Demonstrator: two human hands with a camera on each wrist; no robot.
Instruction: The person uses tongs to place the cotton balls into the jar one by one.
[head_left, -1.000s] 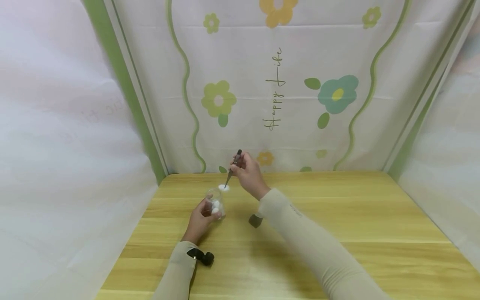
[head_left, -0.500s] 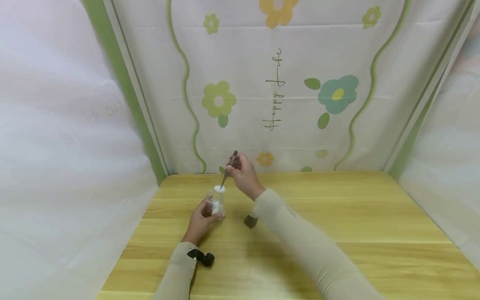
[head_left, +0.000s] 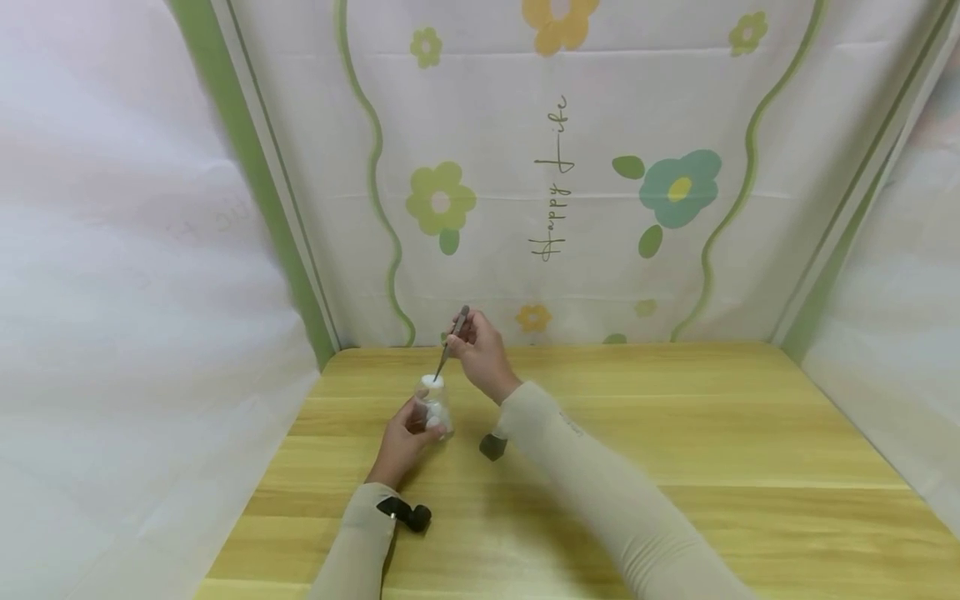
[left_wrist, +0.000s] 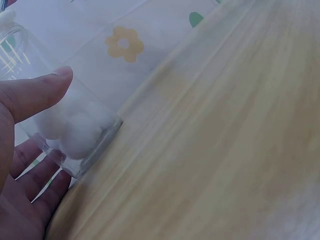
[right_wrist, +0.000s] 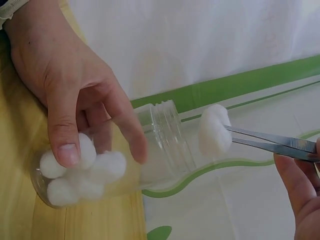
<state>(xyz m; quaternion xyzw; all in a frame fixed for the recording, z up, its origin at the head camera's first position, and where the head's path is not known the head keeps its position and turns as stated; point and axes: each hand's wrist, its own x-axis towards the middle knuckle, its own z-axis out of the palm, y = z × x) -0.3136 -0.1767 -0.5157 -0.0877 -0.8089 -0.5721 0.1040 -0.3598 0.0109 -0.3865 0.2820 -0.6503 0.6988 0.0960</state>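
Note:
A clear jar (right_wrist: 135,177) with a threaded mouth stands on the table, several white cotton balls (right_wrist: 107,165) lying in its lower part. My left hand (head_left: 401,446) grips the jar low, thumb on one side and fingers on the other. Metal tweezers (right_wrist: 272,142) are pinched between the thumb and fingers of my right hand (head_left: 483,358). At their tips they hold one more cotton ball (right_wrist: 215,131), just outside the jar's open mouth in the right wrist view. From the head view this ball overlaps the mouth.
The wooden table (head_left: 675,433) runs back to a white flowered curtain (head_left: 585,275). White sheets (head_left: 135,333) hang on both sides. A black wrist camera (head_left: 492,447) sits below the right wrist, and another is on the left wrist.
My right hand has moved left and slightly down, bringing the cotton ball in the tweezers from beside the jar to over its mouth. The left hand and jar have stayed nearly in place.

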